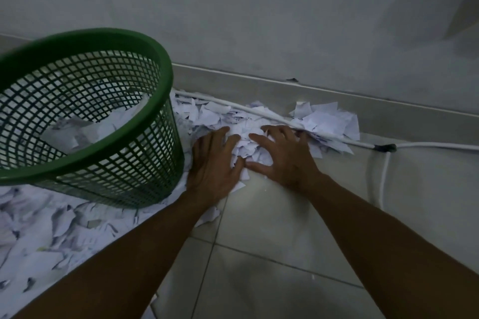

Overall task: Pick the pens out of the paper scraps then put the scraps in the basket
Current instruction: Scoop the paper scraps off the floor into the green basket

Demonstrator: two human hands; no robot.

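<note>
both hands spread flat on scraps, green basket beside, white cable behind

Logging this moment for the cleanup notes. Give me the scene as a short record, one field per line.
setting: tiled floor by a wall
basket: green mesh basket, tilted, some scraps inside
scraps: paper scraps along the skirting, more spread at the lower left
left hand: left hand spread flat on the pile, fingers straight
right hand: right hand spread flat on the pile beside it
cable: white cable lying across the scraps and on over the floor
pens: none visible
</note>
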